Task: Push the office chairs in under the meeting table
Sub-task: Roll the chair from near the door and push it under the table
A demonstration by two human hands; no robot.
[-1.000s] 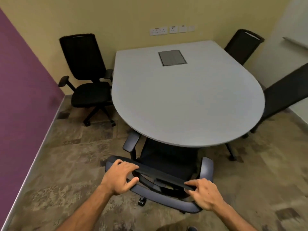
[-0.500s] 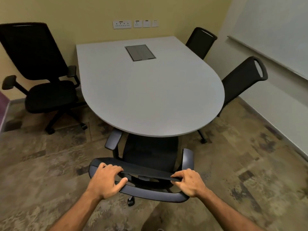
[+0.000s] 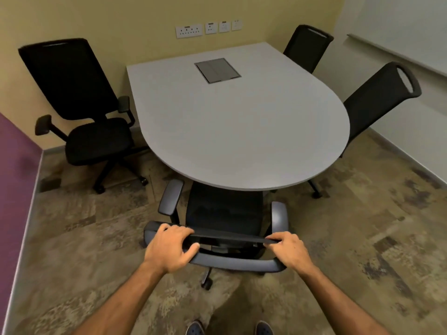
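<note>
Gripping curved grey top rail of mesh-backed chair (image 3: 225,213): left hand (image 3: 169,250) wrapped round, right hand (image 3: 289,251) curled over. Seat partly beneath smooth rounded grey table (image 3: 242,131).

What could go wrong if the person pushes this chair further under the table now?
1. The near chair's armrests look close to the level of the table edge; they may strike it and stop the chair.
2. Both hands, left and right, grip the backrest top. Fingers could get pinched if the backrest reaches the edge.
3. The base is hidden under the table, so its casters may catch on something unseen.
</note>
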